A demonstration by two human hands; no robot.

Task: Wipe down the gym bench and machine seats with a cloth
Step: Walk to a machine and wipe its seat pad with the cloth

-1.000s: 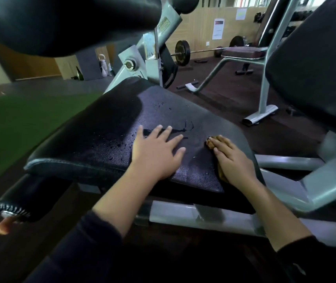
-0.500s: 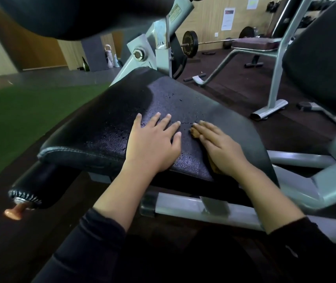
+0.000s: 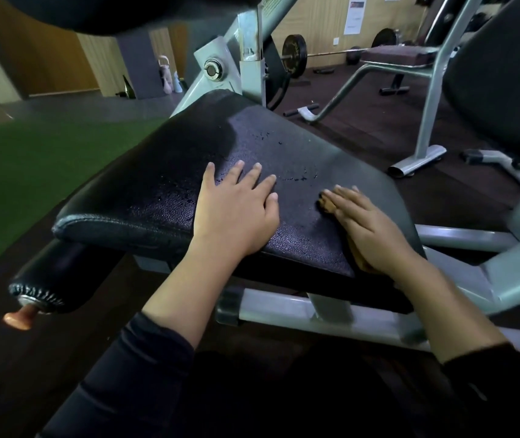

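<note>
Right hand [image 3: 367, 227] flat, fingers straight, pressing brown cloth [image 3: 326, 204] onto bench [image 3: 164, 197]; left hand [image 3: 236, 213] spread, empty. Cloth probably soft, light; best pinned under palm on wet, likely slippery vinyl.

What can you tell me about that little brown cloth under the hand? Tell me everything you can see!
The cloth is brownish-orange and looks soft. Only small bits show: one edge pokes out past the fingertips, another bit peeks out under the wrist near the pad's front edge. The right hand lies flat on top with straight fingers, pressing it onto the black seat pad. It sits on the pad's right side, near some water droplets. Its full shape is hidden.
</note>
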